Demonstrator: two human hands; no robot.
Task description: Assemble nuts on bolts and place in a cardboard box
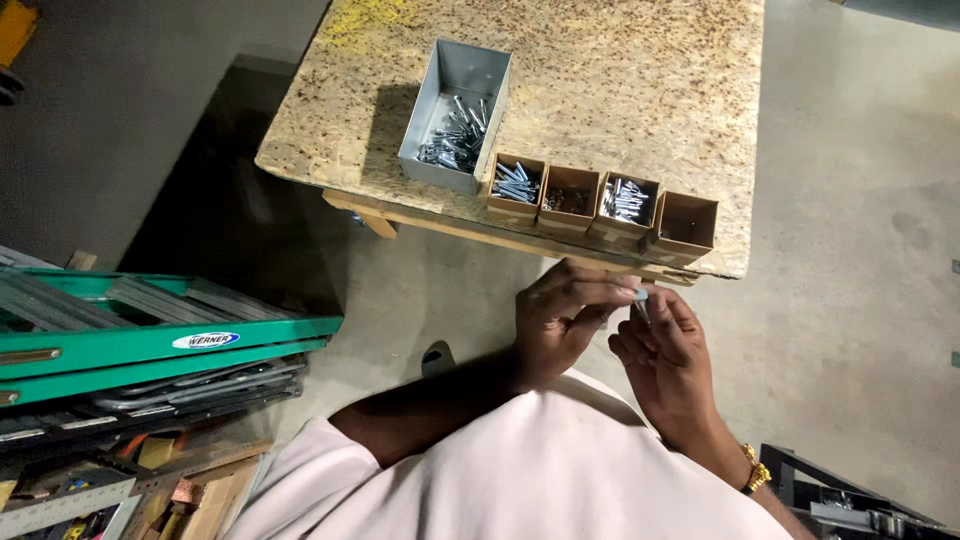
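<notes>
Now both hands pinch small bolt point(641, 303) — axis near upright.

A single head-worn camera looked steeply down past the person's chest, close above both hands point(610, 330), facing the worktop's point(640, 70) near edge, with floor point(850, 300) on either side.

Floor point(850, 200): bare grey concrete, smooth, faint stains. Table point(620, 70): speckled tan chipboard top on a wood frame, casting a dark shadow on the floor at left. Green ladder point(150, 335) lies flat at left, over metal rails and scrap wood. Dark metal frame point(850, 500) at lower right. Even overhead light.
</notes>
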